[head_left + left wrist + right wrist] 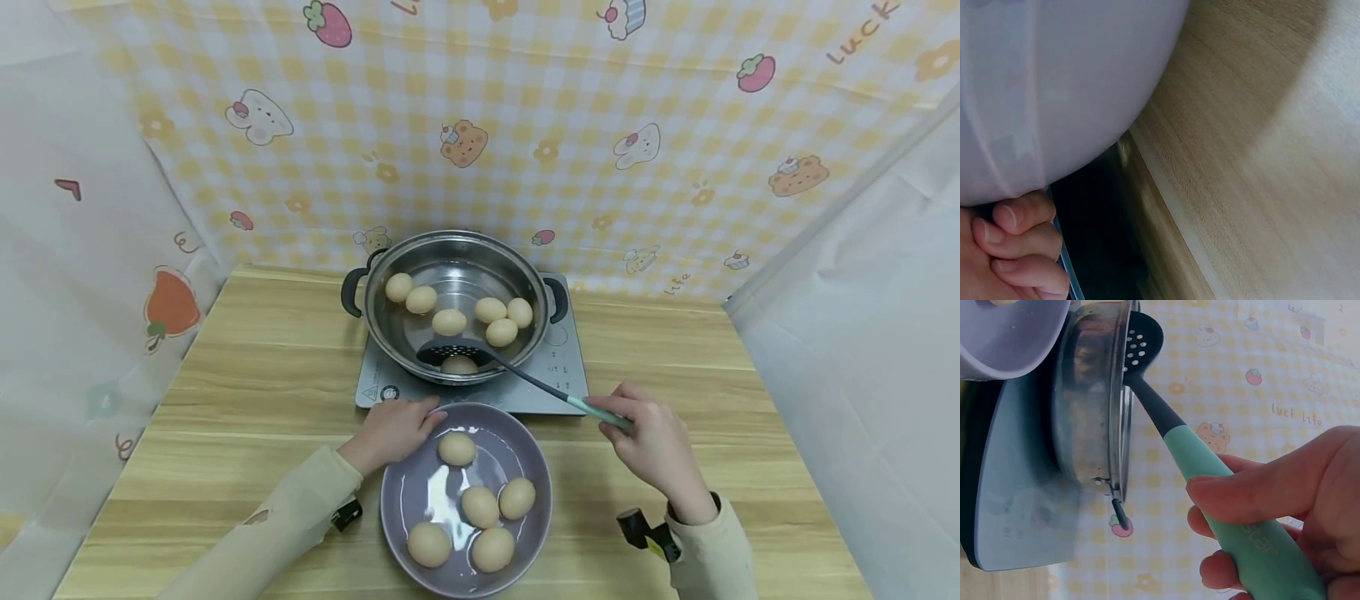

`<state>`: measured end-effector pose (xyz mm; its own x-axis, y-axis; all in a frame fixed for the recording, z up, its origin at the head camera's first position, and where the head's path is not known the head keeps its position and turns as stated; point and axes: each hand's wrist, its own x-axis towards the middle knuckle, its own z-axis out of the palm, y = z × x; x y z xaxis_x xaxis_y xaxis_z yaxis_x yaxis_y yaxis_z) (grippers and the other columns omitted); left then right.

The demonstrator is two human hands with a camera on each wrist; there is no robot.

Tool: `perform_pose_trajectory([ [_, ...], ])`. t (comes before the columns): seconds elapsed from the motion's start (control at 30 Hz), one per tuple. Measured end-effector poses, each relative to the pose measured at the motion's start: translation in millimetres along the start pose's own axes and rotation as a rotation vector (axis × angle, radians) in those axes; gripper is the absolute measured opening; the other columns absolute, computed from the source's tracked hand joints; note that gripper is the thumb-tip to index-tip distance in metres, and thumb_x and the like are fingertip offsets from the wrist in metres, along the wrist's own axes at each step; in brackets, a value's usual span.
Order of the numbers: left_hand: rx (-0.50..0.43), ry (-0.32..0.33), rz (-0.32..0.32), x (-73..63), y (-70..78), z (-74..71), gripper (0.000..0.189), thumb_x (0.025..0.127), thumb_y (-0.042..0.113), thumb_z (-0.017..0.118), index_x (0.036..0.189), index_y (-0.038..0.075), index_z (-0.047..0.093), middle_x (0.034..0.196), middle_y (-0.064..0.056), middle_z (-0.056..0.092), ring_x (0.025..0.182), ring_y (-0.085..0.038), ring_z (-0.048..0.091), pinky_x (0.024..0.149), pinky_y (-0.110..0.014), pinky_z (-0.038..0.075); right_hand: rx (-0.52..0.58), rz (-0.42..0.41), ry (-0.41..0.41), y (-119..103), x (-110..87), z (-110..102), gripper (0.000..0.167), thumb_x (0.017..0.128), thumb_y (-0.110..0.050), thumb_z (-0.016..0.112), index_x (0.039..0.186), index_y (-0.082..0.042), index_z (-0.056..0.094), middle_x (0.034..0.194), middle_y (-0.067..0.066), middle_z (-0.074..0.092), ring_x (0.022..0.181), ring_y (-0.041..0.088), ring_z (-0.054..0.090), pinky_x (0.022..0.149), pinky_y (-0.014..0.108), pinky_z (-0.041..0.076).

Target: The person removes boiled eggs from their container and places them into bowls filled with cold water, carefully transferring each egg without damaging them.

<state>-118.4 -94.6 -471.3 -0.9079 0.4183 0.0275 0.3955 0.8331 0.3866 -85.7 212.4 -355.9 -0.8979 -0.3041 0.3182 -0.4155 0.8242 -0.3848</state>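
Note:
My right hand (652, 437) grips the mint-green handle of a black slotted spoon (532, 382). The spoon's perforated head lies over the near rim of a steel pot (457, 237), and an egg (459, 365) shows just below it, partly covered. Several more eggs (449, 322) sit inside the pot. With its thumb over the rim, my left hand (393, 432) holds the far left edge of a purple-grey plate (392, 508). Its other fingers (1029, 240) are curled beside the plate's underside in the left wrist view. Several eggs (480, 507) rest on the plate.
Under the pot is a flat grey induction cooker (572, 367), with the plate close to its front edge. The pot has black side handles (351, 292). A wooden table (247, 375) carries everything, and a yellow checked cloth (525, 108) hangs behind.

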Motion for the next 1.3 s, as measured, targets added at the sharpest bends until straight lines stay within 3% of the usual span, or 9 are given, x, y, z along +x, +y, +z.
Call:
perform_pose_trajectory([
  [0.57, 0.011, 0.01, -0.002, -0.2, -1.5, 1.3, 0.029, 0.094, 0.036, 0.046, 0.071, 0.018, 0.043, 0.055, 0.001, 0.047, 0.062, -0.028, 0.059, 0.053, -0.038, 0.039, 0.079, 0.013, -0.117, -3.8, 3.2, -2.5, 0.029, 0.069, 0.005, 0.071, 0.096, -0.006, 0.07, 0.067, -0.008, 0.052, 0.049, 0.0, 0.035, 0.045, 0.021, 0.031],
  [0.87, 0.004, 0.008, 0.0, -0.3, -1.3, 1.1, 0.029, 0.094, 0.036, 0.047, 0.07, 0.019, 0.042, 0.054, 0.002, 0.044, 0.061, -0.027, 0.059, 0.053, -0.038, 0.038, 0.129, 0.08, -0.209, -8.9, 5.9, -5.4, 0.026, 0.075, 0.002, 0.067, 0.1, -0.003, 0.067, 0.083, 0.005, 0.065, 0.054, 0.006, 0.044, 0.051, 0.022, 0.038],
  [1.07, 0.002, 0.002, -0.002, 0.1, -1.5, 1.6, 0.028, 0.094, 0.036, 0.046, 0.071, 0.019, 0.044, 0.054, 0.003, 0.043, 0.06, -0.025, 0.058, 0.053, -0.037, 0.038, 0.139, 0.102, -0.239, -10.4, 7.5, -5.3, 0.026, 0.073, 0.0, 0.071, 0.098, -0.006, 0.067, 0.066, -0.003, 0.055, 0.049, 0.005, 0.039, 0.047, 0.022, 0.035],
  [1.3, 0.0, 0.0, -0.005, 0.0, -1.5, 1.5, 0.028, 0.094, 0.035, 0.046, 0.071, 0.019, 0.044, 0.053, 0.003, 0.042, 0.059, -0.024, 0.057, 0.052, -0.036, 0.037, 0.118, 0.098, -0.246, -11.1, 9.4, -4.2, 0.03, 0.069, -0.001, 0.075, 0.097, -0.007, 0.067, 0.064, -0.005, 0.054, 0.051, 0.007, 0.042, 0.05, 0.022, 0.038],
])
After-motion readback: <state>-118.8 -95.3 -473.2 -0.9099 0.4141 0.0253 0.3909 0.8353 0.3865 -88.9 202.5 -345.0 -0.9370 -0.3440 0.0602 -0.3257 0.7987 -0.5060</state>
